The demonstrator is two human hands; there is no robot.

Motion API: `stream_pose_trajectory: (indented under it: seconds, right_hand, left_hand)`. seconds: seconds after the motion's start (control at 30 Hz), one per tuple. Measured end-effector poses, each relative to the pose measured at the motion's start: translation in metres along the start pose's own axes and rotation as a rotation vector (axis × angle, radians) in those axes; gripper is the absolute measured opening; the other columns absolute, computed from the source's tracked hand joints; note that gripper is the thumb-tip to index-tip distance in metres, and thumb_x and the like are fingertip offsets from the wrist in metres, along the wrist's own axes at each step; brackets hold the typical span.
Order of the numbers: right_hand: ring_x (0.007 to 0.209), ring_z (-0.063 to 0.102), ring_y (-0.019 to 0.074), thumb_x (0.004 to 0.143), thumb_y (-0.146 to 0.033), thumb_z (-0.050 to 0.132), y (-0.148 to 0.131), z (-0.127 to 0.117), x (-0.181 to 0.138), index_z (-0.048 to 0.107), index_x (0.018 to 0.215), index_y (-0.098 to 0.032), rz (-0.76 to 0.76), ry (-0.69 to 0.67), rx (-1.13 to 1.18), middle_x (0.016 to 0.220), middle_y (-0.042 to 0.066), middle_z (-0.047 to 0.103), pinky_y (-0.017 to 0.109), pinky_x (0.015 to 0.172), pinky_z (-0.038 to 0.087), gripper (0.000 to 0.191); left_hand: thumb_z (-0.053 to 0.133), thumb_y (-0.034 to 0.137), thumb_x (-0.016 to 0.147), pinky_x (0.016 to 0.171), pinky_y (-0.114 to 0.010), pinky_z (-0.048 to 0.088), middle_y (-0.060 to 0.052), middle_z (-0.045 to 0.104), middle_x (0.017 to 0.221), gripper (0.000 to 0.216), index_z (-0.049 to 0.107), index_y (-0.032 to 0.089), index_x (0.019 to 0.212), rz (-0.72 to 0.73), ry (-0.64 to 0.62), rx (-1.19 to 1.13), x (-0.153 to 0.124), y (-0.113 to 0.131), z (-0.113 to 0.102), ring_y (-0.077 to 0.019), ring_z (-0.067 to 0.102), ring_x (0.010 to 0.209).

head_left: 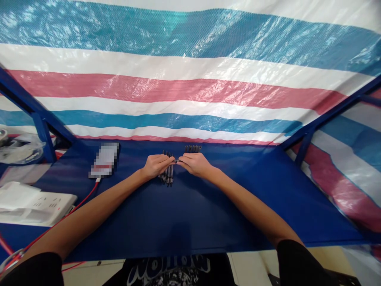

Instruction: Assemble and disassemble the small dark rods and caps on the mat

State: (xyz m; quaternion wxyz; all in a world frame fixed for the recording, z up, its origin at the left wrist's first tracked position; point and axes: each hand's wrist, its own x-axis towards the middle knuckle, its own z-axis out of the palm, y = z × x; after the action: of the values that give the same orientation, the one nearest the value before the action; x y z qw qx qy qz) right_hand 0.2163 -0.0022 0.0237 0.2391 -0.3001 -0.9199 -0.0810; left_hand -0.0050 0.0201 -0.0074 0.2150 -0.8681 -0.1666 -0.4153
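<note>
My left hand [158, 164] and my right hand [194, 163] meet above the blue table, both with fingers closed in a pinch. Between their fingertips shows a small dark pen part [176, 160]; most of it is hidden by the fingers. Beneath and beside my left hand lie several slim pens [169, 179], clear with dark ends, side by side and partly covered by that hand. Just behind my right hand stands a short row of several small dark hollow pieces [193, 148], which look like pen caps.
On the left lie a phone [104, 159] with its screen blurred, a red cable [86, 197] and a white power strip [50, 203]. A striped plastic sheet [178, 91] hangs behind the blue table [190, 222]. Blue frame bars [330, 109] slope at both sides.
</note>
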Motion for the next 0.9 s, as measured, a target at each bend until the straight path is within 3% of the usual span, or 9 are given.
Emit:
stream_pose_trajectory:
  seconds: [0.17,0.43,0.67,0.9]
  right_hand:
    - [0.06,0.051,0.0116,0.1,-0.032,0.032,-0.001,0.003,0.0,0.063,0.071,-0.014,0.079,0.002,0.102,0.067,0.005,0.061,0.024,0.058,0.033,0.046]
    - [0.067,0.056,0.0129,0.094,-0.031,0.049,0.003,-0.016,0.007,0.067,0.079,-0.014,0.138,-0.091,0.384,0.075,0.005,0.065,0.023,0.065,0.038,0.029]
    - [0.071,0.057,0.0143,0.097,-0.03,0.046,0.003,-0.025,0.009,0.067,0.081,-0.013,0.086,-0.295,0.286,0.08,0.006,0.066,0.024,0.066,0.036,0.031]
    - [0.069,0.053,0.0139,0.097,-0.024,0.043,-0.004,-0.029,0.011,0.062,0.077,-0.012,0.097,-0.367,0.198,0.078,0.007,0.064,0.025,0.065,0.032,0.03]
  left_hand:
    - [0.058,0.021,0.09,0.057,-0.018,0.044,0.003,0.065,0.068,0.017,0.059,0.016,0.107,0.069,0.016,-0.004,0.004,0.004,-0.001,-0.006,0.056,0.055]
    - [0.06,0.023,0.089,0.057,-0.019,0.044,0.002,0.065,0.068,0.014,0.061,0.016,0.101,0.019,0.011,-0.037,0.005,0.003,-0.002,-0.0071,0.056,0.056]
    - [0.059,0.024,0.09,0.057,-0.021,0.045,0.0,0.067,0.07,0.016,0.059,0.016,0.104,0.063,0.009,-0.087,0.004,0.004,0.001,-0.008,0.058,0.057]
    - [0.059,0.022,0.089,0.056,-0.021,0.044,0.0,0.068,0.072,0.019,0.057,0.016,0.107,0.086,0.0,-0.061,0.002,0.004,0.001,-0.0083,0.058,0.057]
